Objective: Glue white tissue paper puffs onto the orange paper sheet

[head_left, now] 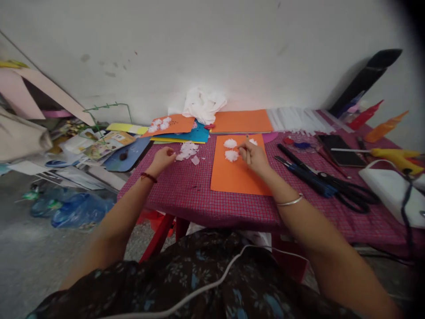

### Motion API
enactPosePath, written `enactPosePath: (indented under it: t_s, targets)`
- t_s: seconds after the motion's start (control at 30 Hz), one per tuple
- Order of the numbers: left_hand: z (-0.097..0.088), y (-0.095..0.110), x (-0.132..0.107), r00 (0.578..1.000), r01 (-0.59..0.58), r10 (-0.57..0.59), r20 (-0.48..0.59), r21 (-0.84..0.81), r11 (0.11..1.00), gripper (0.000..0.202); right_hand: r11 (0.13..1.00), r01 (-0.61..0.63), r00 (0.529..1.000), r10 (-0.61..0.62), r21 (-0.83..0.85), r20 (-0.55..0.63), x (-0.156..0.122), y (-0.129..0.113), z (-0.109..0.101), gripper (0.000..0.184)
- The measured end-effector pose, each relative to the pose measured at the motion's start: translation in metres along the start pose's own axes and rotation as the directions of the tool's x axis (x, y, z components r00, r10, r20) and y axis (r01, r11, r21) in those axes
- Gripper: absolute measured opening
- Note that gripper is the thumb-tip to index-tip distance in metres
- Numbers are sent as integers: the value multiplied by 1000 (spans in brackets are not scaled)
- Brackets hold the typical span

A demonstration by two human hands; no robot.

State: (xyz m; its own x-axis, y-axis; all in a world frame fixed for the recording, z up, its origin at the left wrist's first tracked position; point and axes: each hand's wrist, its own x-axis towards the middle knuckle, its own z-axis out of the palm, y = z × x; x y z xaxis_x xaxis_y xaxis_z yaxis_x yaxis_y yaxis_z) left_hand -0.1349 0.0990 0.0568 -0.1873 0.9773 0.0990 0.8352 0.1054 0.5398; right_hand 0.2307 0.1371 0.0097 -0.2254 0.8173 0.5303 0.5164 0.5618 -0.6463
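- One orange sheet (237, 175) lies flat on the checked red tablecloth (186, 190), in the middle of the table.
- Three white fluffy paper tufts (231, 155) sit at the far end of that sheet, close together.
- One pile of white paper scraps (187, 150) lies to the left of the sheet, on the cloth.
- Two more orange sheets lie farther back: one with white tufts on it (169, 124) at the left, and one bare (242, 120) at the right.
- One pair of black scissors (345, 190) and one yellow glue gun (395, 157) lie at the right.
- The right hand (254, 155) is curled shut around a thin stick (247, 148). It rests on the far end of the middle sheet, right beside the tufts.
- The stick stands nearly upright. Its long way runs near to far, with its top end pointing away toward the wall.
- The left hand (163, 158) is loosely curled, with its fingers bent in. It rests on the cloth just beside the scrap pile. Whether it pinches a scrap is too small to tell.
- The two hands are well apart.
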Motion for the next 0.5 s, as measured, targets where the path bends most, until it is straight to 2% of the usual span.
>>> enactPosePath:
  t_s: [0.07, 0.17, 0.3, 0.4, 0.43, 0.5]
  targets:
    - [-1, -10, 15, 998, 49, -49, 41, 5, 999, 18, 1000, -11, 1000, 11, 11, 5, 0, 2, 1, 21]
    - [5, -12, 24, 993, 45, -46, 106, 6, 999, 20, 1000, -23, 1000, 23, 18, 13, -1, 3, 3, 17]
    - [11, -5, 34, 990, 10, -6, 143, -27, 1000, 21, 1000, -22, 1000, 21, 18, 10, -1, 6, 6, 18]
    - [14, 2, 48, 991, -11, 18, 133, -55, 998, 13, 1000, -24, 999, 24, 15, 21, -1, 9, 8, 18]
    - [15, 5, 54, 992, -19, 26, 126, -61, 998, 14, 1000, -26, 999, 26, 15, 24, -1, 9, 8, 18]
    - [21, 10, 67, 993, -38, 45, 114, -61, 997, 30, 999, -33, 999, 32, 16, 31, -2, 9, 9, 19]
